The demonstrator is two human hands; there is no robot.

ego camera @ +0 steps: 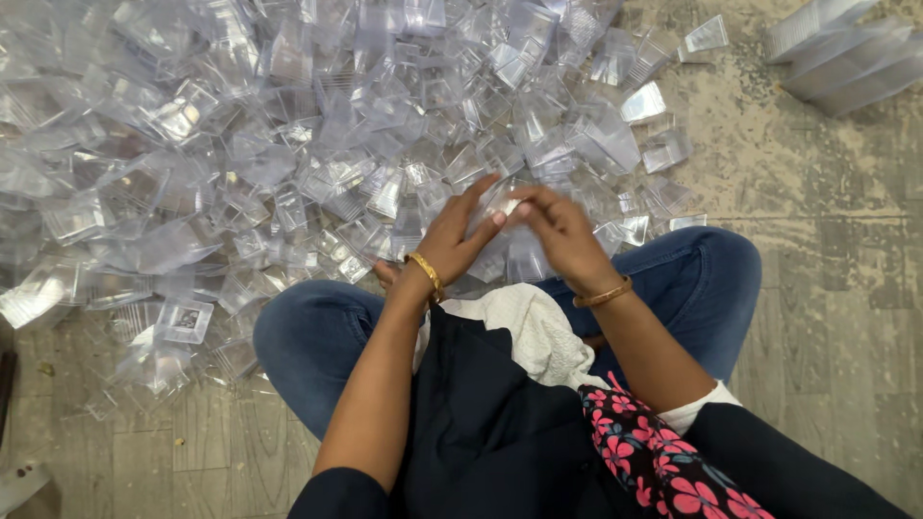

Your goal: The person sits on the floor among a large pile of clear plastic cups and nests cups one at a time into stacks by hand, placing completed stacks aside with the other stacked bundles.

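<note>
Near, a white cloth [524,327] lies on the lap. Above the knees the left hand [457,240] and right hand [562,231] both close their fingers on one small clear plastic box [502,200]; it seems they are fitting it together, which needs careful alignment. Beyond spreads a glossy, thin-walled heap of clear boxes [288,125].

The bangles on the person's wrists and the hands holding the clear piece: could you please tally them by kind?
Hands: 2, left hand and right hand, both on one clear plastic box.
Gold bangles: 2, left bangle, right bangle.
Total: 5.
</note>
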